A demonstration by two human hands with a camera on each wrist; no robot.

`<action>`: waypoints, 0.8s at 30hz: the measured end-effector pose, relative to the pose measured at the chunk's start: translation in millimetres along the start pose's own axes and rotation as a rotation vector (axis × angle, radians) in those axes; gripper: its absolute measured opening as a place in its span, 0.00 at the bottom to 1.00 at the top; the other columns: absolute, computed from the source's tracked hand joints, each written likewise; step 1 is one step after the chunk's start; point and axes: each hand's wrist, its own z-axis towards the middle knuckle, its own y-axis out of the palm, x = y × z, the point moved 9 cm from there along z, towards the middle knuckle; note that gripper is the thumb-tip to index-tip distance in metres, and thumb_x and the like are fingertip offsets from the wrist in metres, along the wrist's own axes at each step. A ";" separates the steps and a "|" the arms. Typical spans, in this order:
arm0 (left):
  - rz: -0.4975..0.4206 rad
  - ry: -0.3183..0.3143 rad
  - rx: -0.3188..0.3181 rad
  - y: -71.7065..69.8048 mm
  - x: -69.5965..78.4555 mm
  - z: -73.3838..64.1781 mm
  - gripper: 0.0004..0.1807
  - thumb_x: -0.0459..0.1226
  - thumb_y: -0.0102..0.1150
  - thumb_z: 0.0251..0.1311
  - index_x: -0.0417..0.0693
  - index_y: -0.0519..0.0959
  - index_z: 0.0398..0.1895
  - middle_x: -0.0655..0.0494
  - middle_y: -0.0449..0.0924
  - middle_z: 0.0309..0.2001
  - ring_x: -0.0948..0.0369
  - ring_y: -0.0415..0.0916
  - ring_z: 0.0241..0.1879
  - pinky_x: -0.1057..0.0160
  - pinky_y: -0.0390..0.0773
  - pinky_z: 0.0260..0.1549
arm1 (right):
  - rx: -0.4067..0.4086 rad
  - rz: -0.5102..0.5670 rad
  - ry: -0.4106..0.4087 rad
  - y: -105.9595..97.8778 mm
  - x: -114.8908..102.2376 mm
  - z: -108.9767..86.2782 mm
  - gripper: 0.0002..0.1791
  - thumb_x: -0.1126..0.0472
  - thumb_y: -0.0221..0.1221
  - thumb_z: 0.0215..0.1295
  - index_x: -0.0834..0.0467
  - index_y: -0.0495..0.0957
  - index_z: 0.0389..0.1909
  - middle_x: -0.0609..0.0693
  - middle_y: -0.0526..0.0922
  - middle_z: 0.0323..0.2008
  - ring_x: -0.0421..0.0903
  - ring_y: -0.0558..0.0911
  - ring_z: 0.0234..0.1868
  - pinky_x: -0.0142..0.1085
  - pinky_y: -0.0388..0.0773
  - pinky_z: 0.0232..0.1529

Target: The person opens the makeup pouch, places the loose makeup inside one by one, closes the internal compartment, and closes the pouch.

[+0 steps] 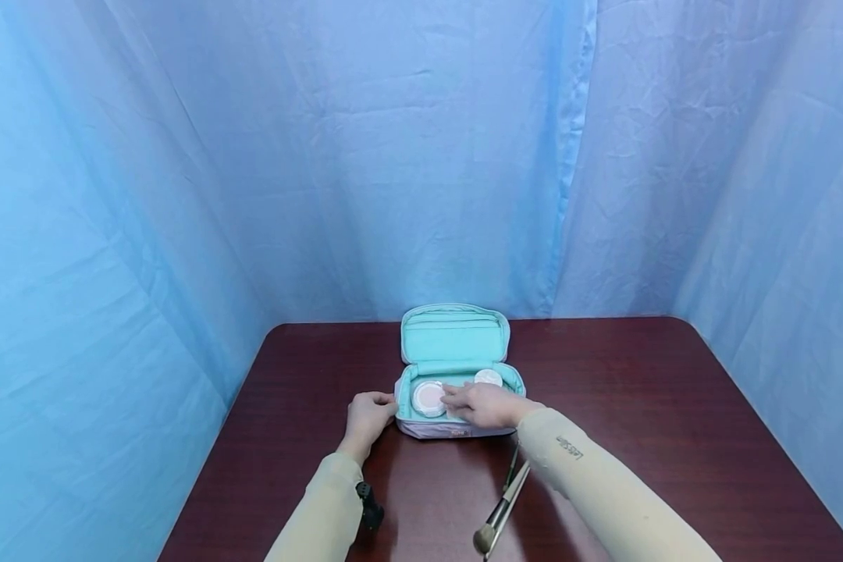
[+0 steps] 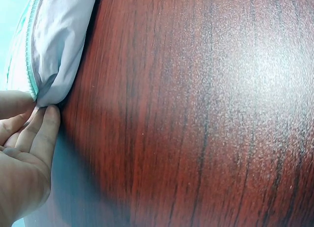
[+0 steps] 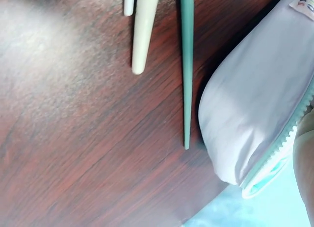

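Observation:
A pale lilac makeup bag [image 1: 432,430] with a mint lining lies unzipped on the table, its lid [image 1: 455,339] folded back. My left hand [image 1: 367,421] pinches the bag's near left corner, thumb and fingers meeting on the fabric in the left wrist view. Inside the bag, a round white compact [image 1: 428,399] lies at the left and another round white item [image 1: 488,377] at the right. My right hand [image 1: 488,405] reaches over the front wall, fingers extended at the compact's right edge. Something pale beneath these fingers is mostly hidden.
Makeup brushes lie in front of the bag near my right forearm: one with a fluffy head [image 1: 485,537], one with a thin green handle [image 3: 187,75], and a cream handle [image 3: 144,36]. Blue curtains [image 1: 393,156] surround the dark wooden table [image 1: 625,406].

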 end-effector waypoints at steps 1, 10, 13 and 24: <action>0.002 0.000 0.000 0.2 0.0 0.1 0.11 0.31 0.63 0.61 0.37 0.87 0.45 0.47 0.86 0.48 0.57 0.83 0.44 0.59 0.85 0.42 | 0.016 -0.005 -0.009 -1.5 0.5 -1.1 0.24 0.57 0.51 0.80 0.60 0.71 0.72 0.59 0.66 0.75 0.64 0.67 0.73 0.55 0.65 0.72; 0.002 0.007 -0.011 0.5 1.5 0.6 0.11 0.31 0.63 0.61 0.36 0.87 0.45 0.46 0.85 0.49 0.56 0.83 0.45 0.57 0.86 0.43 | 0.093 -0.078 0.017 -9.9 18.5 -15.7 0.26 0.53 0.54 0.78 0.59 0.72 0.71 0.61 0.70 0.72 0.60 0.70 0.72 0.55 0.66 0.71; 0.009 0.005 -0.010 0.3 1.4 1.3 0.11 0.31 0.63 0.61 0.36 0.87 0.45 0.46 0.86 0.49 0.56 0.84 0.44 0.57 0.86 0.43 | 0.091 -0.065 0.059 -12.9 27.1 -22.8 0.27 0.53 0.56 0.77 0.58 0.70 0.73 0.60 0.68 0.74 0.61 0.66 0.74 0.56 0.63 0.73; 0.018 0.001 -0.017 0.5 2.6 2.2 0.11 0.31 0.63 0.61 0.36 0.87 0.44 0.45 0.86 0.50 0.56 0.84 0.43 0.57 0.86 0.42 | 0.134 -0.072 0.095 -27.0 44.6 -48.2 0.29 0.49 0.57 0.76 0.60 0.72 0.71 0.62 0.68 0.73 0.65 0.64 0.75 0.59 0.61 0.73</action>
